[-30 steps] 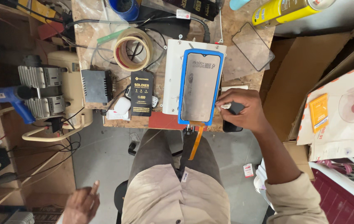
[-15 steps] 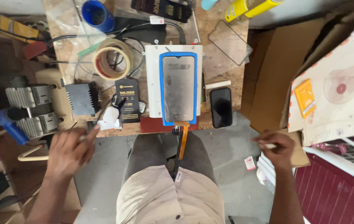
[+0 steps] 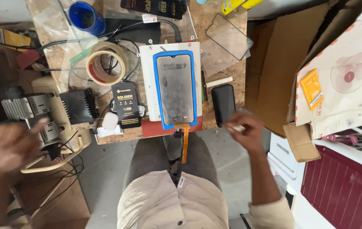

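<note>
Black phone (image 3: 223, 104) on bench, just above right grip (image 3: 245, 129)

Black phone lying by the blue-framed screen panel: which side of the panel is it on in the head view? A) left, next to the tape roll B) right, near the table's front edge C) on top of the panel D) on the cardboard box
B: the black phone lies flat just right of the blue-framed screen panel, close to the wooden table's front edge, with the right hand beside it.

white piece (image 3: 238, 127) | small, pale, pinched in right fingers | just below black phone (image 3: 223, 104)
</note>
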